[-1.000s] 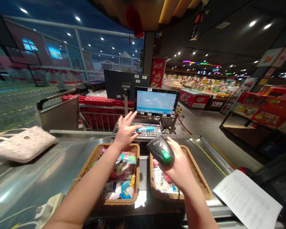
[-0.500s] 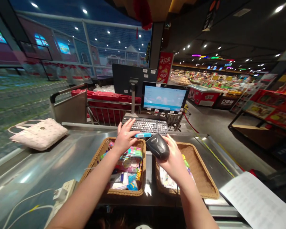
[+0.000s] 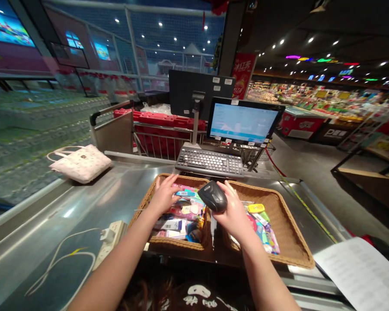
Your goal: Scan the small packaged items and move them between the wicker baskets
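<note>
My right hand (image 3: 235, 211) grips a black barcode scanner (image 3: 213, 195) between two wicker baskets. My left hand (image 3: 164, 193) reaches over the left basket (image 3: 155, 190) and pinches a small blue packet (image 3: 186, 194) right beside the scanner. The left basket holds several small colourful packets. The right basket (image 3: 287, 224) holds a few more small packets at its near left side. A keyboard (image 3: 210, 161) and a lit screen (image 3: 243, 123) stand just behind the baskets.
The baskets sit on a steel checkout counter (image 3: 123, 181). A pale handbag (image 3: 81, 163) lies at the far left, a power strip (image 3: 112, 237) with white cable at the near left, a printed sheet (image 3: 359, 272) at the near right. Red trolleys (image 3: 158, 125) stand behind.
My left hand brought the blue packet back from above the keyboard down over the left basket. The scanner came lower and closer to it. My view tilted down.
</note>
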The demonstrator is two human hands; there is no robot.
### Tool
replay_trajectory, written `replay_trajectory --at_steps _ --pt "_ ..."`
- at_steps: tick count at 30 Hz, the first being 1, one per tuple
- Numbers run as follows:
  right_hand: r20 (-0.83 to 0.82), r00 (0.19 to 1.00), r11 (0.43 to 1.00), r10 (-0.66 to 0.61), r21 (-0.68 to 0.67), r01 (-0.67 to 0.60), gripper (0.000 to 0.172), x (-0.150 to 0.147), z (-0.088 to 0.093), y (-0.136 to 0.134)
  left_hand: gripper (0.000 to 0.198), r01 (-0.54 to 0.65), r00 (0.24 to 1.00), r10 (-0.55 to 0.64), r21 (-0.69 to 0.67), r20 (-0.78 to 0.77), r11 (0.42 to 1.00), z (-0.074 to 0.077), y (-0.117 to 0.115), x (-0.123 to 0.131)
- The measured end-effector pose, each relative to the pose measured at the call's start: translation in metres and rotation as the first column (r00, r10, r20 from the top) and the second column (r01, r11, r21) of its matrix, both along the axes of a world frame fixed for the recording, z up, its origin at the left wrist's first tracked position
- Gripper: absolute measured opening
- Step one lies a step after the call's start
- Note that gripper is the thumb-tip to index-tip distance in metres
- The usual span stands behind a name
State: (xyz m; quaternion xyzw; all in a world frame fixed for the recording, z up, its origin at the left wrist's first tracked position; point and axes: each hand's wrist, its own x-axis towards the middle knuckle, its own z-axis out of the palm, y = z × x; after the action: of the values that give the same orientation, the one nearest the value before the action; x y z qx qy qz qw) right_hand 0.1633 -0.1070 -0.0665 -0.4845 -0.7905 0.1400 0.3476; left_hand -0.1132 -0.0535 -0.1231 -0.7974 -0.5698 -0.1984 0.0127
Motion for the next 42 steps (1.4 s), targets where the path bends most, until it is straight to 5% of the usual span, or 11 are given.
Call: replay_trajectory --at_steps 10,18,23,29,36,42 --pt "-0.007 0.998 0.997 0.062 -0.034 -0.063 0.056 -0.016 -0.011 0.004 0.017 -0.077 0.996 0.071 -0.102 -0.058 0.992 -0.025 -0.019 -0.029" --pt "-0.05 0.998 0.998 0.048 -0.046 -0.051 0.057 -0.009 -0.007 0.001 0.042 -0.039 0.999 0.036 -0.064 -0.04 0.997 -0.014 -0.024 -0.012" --pt "-0.074 0.993 0.995 -0.095 0.017 0.096 0.06 0.031 0.002 -0.005 0.046 0.182 0.983 -0.183 -0.064 -0.015 0.981 0.002 -0.003 0.051" --pt "-0.11 0.942 0.934 -0.317 0.134 0.33 0.051 0.104 0.006 -0.015 0.074 0.47 0.876 -0.48 -0.128 -0.056 0.873 0.004 0.021 0.171" --pt "-0.151 0.872 0.867 -0.465 0.121 0.483 0.055 0.159 -0.001 -0.024 0.118 0.694 0.585 -0.793 -0.399 -0.172 0.599 -0.05 0.066 0.284" --pt "-0.183 0.837 0.849 -0.515 0.026 0.528 0.057 0.179 -0.005 -0.022 0.117 0.66 0.468 -0.846 -0.536 -0.256 0.527 -0.107 0.094 0.334"
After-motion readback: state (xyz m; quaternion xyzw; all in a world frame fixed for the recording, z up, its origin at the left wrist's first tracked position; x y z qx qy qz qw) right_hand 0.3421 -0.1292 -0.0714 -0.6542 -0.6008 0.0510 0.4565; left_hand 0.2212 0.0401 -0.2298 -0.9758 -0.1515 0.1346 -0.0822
